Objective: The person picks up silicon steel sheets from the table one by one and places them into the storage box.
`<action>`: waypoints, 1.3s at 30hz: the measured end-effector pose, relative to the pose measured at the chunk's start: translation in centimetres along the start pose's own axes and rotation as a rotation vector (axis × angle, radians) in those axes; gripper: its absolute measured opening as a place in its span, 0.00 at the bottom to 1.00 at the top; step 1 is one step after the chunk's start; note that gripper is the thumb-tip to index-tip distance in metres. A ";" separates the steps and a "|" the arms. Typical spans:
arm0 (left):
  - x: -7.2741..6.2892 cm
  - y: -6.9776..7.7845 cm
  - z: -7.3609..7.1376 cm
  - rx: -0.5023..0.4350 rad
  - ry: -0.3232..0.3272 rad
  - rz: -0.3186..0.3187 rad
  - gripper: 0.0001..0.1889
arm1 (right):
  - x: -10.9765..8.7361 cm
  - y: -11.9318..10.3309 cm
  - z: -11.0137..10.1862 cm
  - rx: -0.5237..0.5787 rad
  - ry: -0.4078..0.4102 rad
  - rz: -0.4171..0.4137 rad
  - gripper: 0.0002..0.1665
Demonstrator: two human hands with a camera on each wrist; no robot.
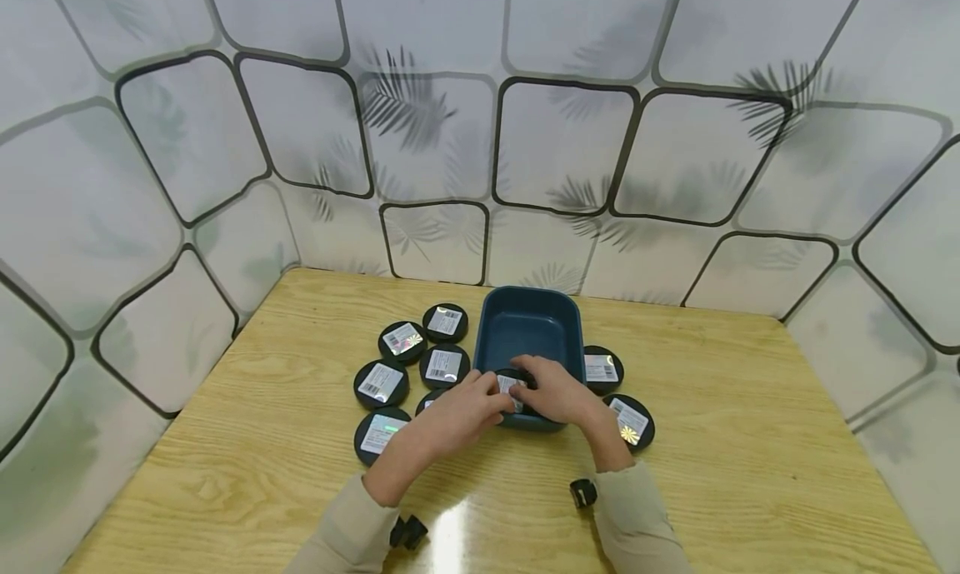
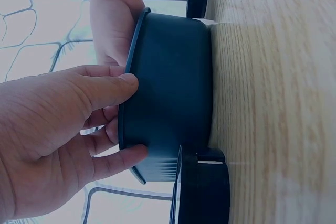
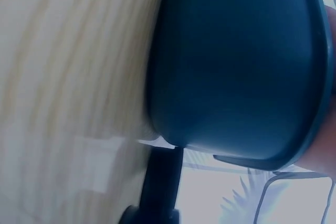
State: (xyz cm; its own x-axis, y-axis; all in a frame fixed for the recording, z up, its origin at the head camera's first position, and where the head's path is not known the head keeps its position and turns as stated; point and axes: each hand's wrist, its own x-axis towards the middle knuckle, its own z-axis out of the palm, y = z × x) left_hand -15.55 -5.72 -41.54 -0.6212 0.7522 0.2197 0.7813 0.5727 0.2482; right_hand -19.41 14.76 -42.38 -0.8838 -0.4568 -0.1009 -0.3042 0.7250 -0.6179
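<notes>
A flat round black container with a white label [image 1: 510,382] is between my two hands, over the near end of the dark blue bin [image 1: 528,338]. My right hand [image 1: 555,391] grips it from the right, thumb and fingers bent around its edge. From the left, my left hand [image 1: 461,411] has its fingertips on it. In the left wrist view the left thumb lies at the rim of the bin [image 2: 170,77], and other fingers reach over that rim. The right wrist view has mostly the bin's outer wall [image 3: 236,66]; the held container is hidden there.
Several similar labelled black containers [image 1: 381,382] lie on the wooden table [image 1: 262,407] left of the bin. Two more, a far one [image 1: 602,369] and a near one [image 1: 630,422], lie to its right. A patterned curtain [image 1: 435,141] hangs behind the table.
</notes>
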 end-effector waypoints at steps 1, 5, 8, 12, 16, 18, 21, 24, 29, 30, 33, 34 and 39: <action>0.0 0.0 0.0 0.001 -0.002 -0.001 0.06 | -0.1 -0.1 0.0 -0.004 -0.004 -0.001 0.26; -0.1 0.1 -0.1 0.000 -0.010 -0.008 0.05 | -0.3 -0.6 0.0 -0.013 -0.022 0.001 0.26; -0.1 0.2 -0.1 -0.003 -0.011 -0.011 0.04 | -0.5 -0.9 0.0 -0.020 -0.023 0.012 0.25; -0.1 0.1 0.0 -0.008 -0.018 -0.019 0.05 | -0.7 -1.2 0.0 -0.029 -0.017 0.027 0.25; -0.1 0.1 0.1 -0.006 -0.022 -0.021 0.05 | -1.0 -1.3 0.0 -0.023 -0.010 0.023 0.27; -0.1 0.2 0.1 -0.004 -0.022 -0.020 0.05 | -1.2 -1.3 -0.1 -0.014 -0.001 0.022 0.27; -0.1 0.2 0.0 -0.004 -0.020 -0.022 0.06 | -1.5 -1.2 -0.4 0.009 0.027 0.020 0.28; -0.1 0.3 -0.1 -0.008 -0.018 -0.026 0.06 | -1.9 -1.2 -0.8 0.044 0.059 0.013 0.29; 0.0 0.3 -0.1 -0.025 -0.029 -0.037 0.07 | -2.8 -0.9 -1.4 0.096 0.137 -0.043 0.30; 0.0 0.3 -0.1 -0.027 -0.031 -0.038 0.07 | -3.0 -0.7 -1.6 0.096 0.157 -0.054 0.31; 0.0 0.4 -0.1 -0.034 -0.032 -0.039 0.06 | -3.7 -0.4 -2.1 0.091 0.208 -0.074 0.32; 0.0 0.4 -0.1 -0.037 -0.031 -0.038 0.06 | -3.9 -0.3 -2.4 0.090 0.220 -0.079 0.32; 0.0 0.3 -0.1 -0.039 -0.012 -0.029 0.07 | -4.9 0.0 -3.6 0.073 0.271 -0.075 0.32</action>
State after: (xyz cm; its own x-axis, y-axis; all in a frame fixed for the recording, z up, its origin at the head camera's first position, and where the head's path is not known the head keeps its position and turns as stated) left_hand -15.33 -5.59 -41.41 -0.6424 0.7397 0.2005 0.7600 0.5810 0.2913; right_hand -16.36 18.90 -39.06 -0.9254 -0.3466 0.1532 -0.3548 0.6509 -0.6712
